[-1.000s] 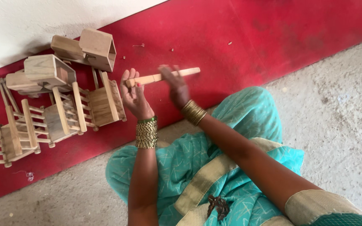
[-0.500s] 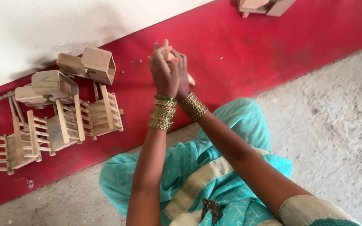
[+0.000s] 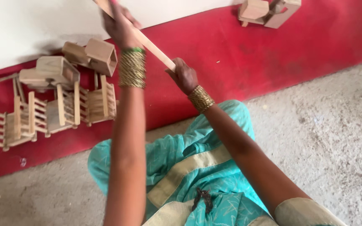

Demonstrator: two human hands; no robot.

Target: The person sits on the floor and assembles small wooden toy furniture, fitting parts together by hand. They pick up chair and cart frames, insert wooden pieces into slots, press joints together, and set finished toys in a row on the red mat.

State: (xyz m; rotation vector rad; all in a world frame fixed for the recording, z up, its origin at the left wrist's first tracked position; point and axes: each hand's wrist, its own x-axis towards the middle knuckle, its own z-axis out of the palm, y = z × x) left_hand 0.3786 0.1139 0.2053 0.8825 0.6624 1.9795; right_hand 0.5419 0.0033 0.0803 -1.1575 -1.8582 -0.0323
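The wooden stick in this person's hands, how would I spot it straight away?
Start at the red strip of floor below the white wall. Above it, the left hand and right hand both grip a pale wooden stick, slanting between them. Unlike the slatted wooden frames lying to the left, it is one plain flat strip, held in the air.

Layout around the wooden stick (image 3: 147, 44)

The left hand (image 3: 120, 25) grips the stick's upper end, the right hand (image 3: 184, 76) its lower end. Left of the stick, small wooden chairs (image 3: 51, 106) cluster on the floor strip (image 3: 306, 46), boxes (image 3: 91, 54) behind them; more wooden pieces (image 3: 267, 10) lie far right.
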